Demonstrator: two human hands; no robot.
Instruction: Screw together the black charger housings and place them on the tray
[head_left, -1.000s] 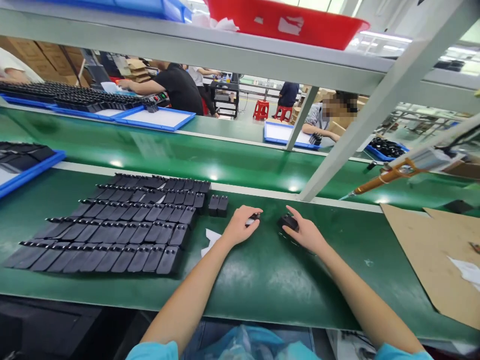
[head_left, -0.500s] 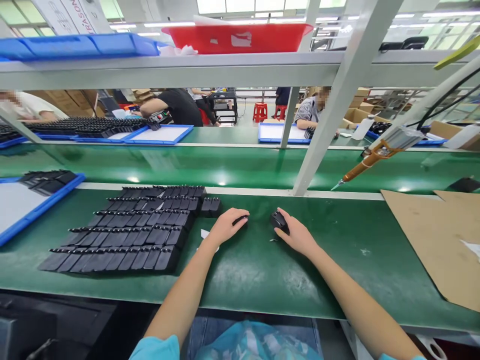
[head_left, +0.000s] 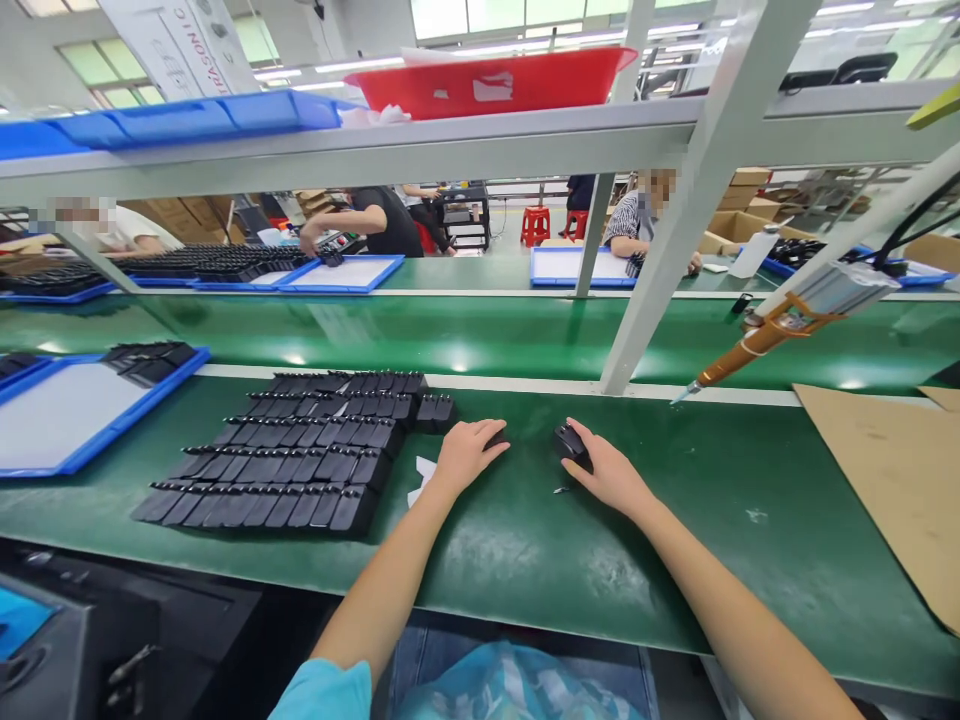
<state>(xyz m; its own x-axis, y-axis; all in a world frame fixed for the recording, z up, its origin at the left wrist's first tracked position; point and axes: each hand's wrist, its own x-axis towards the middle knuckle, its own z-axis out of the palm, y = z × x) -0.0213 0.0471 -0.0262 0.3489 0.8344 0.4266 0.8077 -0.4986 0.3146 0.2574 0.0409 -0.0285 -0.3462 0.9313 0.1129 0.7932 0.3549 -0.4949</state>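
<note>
My left hand (head_left: 466, 455) is closed around a small black part (head_left: 495, 438), mostly covered by my fingers. To its right, my right hand (head_left: 611, 470) grips a black plastic housing (head_left: 571, 446) between thumb and fingers, just over the green bench (head_left: 525, 560). Left of my hands lie rows of similar black housings (head_left: 300, 470), packed side by side. Two more black housings (head_left: 436, 412) stand at the end of a back row, close to my left hand. A scrap of white paper (head_left: 421, 480) lies beside my left wrist.
A blue-rimmed tray (head_left: 82, 420) with black parts sits at the left. On the right are a hanging orange-handled tool (head_left: 742, 355) and a cardboard sheet (head_left: 885, 470). A slanted white post (head_left: 667, 240) rises behind the bench. Co-workers sit beyond the green belt (head_left: 390, 330).
The view has turned left, so the scene sits further right and more of the blue-rimmed tray shows. Both hands keep their hold, nearly in the same place over the bench.
</note>
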